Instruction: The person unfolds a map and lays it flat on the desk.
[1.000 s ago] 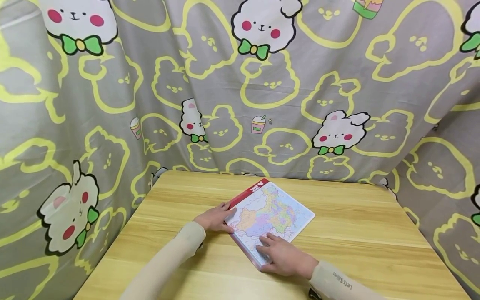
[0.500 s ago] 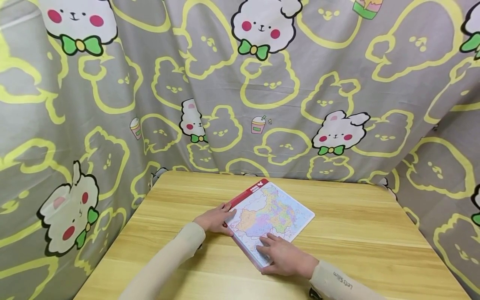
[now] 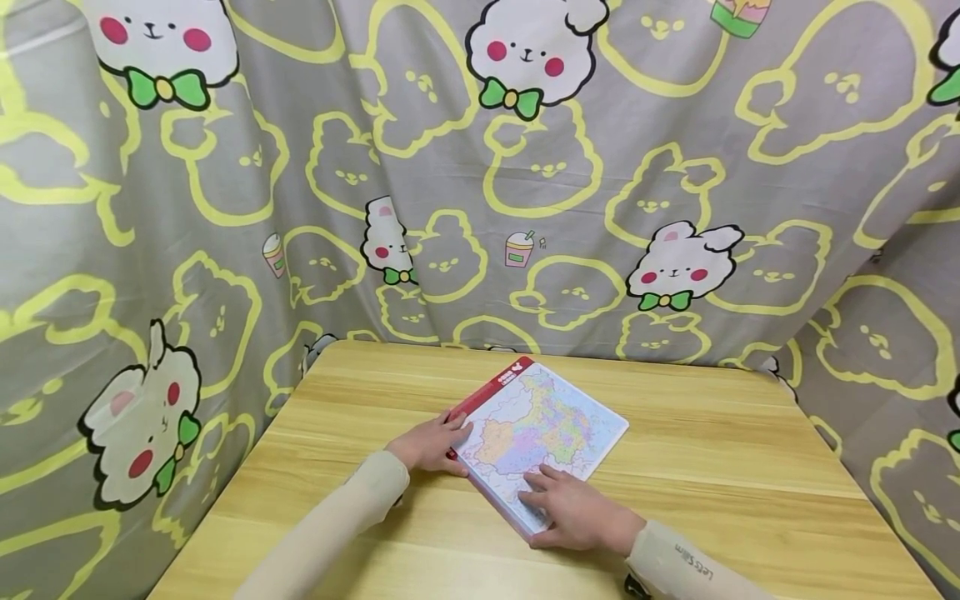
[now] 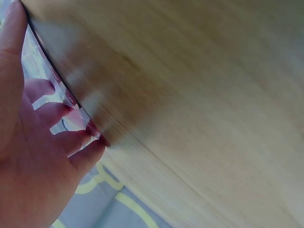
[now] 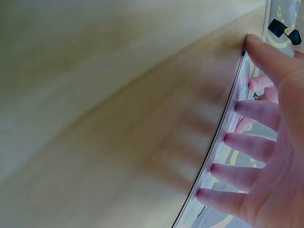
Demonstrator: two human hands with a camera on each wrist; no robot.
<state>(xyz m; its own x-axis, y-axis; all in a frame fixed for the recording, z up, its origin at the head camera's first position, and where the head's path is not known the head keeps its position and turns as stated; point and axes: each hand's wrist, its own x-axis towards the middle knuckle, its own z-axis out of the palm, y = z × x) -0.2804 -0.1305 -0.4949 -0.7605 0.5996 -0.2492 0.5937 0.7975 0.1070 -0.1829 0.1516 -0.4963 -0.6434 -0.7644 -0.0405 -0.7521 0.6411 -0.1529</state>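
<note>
A flat rectangular map board (image 3: 551,425), printed with a coloured map and a red strip along its far-left edge, lies at an angle on the wooden table. My left hand (image 3: 429,442) is at its left corner, fingertips on the red strip side and thumb at the near-left edge. At the near corner my right hand (image 3: 583,510) rests with spread fingers on the printed face, its thumb at the edge. Both wrist views show the board nearly edge-on: the left hand's fingertips (image 4: 95,137) touch its rim, and the right hand's fairly straight fingers (image 5: 251,145) reach over its face.
The wooden table (image 3: 720,467) spreads around the board on all sides. Behind it and at both sides hangs a grey curtain (image 3: 450,183) with cartoon animals and yellow outlines. Long pale sleeves (image 3: 330,525) cover both forearms.
The map board has turned slightly anticlockwise, its near corner shifting a little to the right. My right hand has moved slightly right with it; the left hand stays at the left corner.
</note>
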